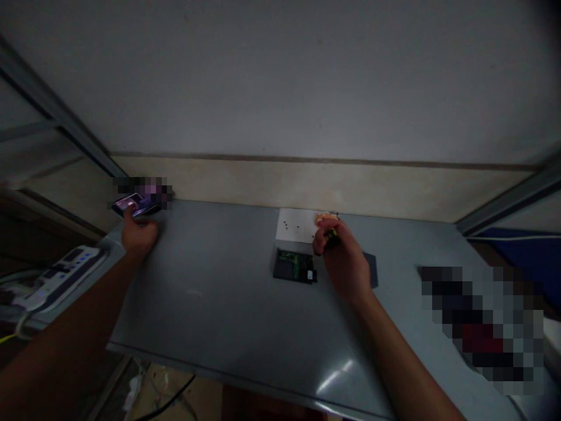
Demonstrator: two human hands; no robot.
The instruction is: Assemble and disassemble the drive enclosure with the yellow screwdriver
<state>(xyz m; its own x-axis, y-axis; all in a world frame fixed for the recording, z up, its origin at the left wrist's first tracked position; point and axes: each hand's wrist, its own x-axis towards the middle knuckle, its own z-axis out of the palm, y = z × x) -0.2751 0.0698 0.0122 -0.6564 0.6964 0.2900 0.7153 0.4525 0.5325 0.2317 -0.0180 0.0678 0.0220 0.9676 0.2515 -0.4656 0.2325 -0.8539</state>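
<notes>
At the far left, my left hand (139,237) reaches out with a finger on the lit screen of a phone (131,203); the hand grips nothing. My right hand (344,260) is closed around a black-and-yellow screwdriver (332,235), most of it hidden by the fingers. Just left of that hand lies an opened black device case (284,270) with a green circuit board (298,263) inside. Behind it, several tiny dark screws (286,225) are scattered on a white sheet of paper (287,235). An orange item (323,217) sits at the paper's right corner, partly covered by my fingers.
A dark flat panel (372,270) lies partly behind my right wrist on the grey table (210,316). On the left edge rests a white power strip (65,278) with cables. A blurred-out object (482,327) occupies the right end. A wall (307,181) closes the back.
</notes>
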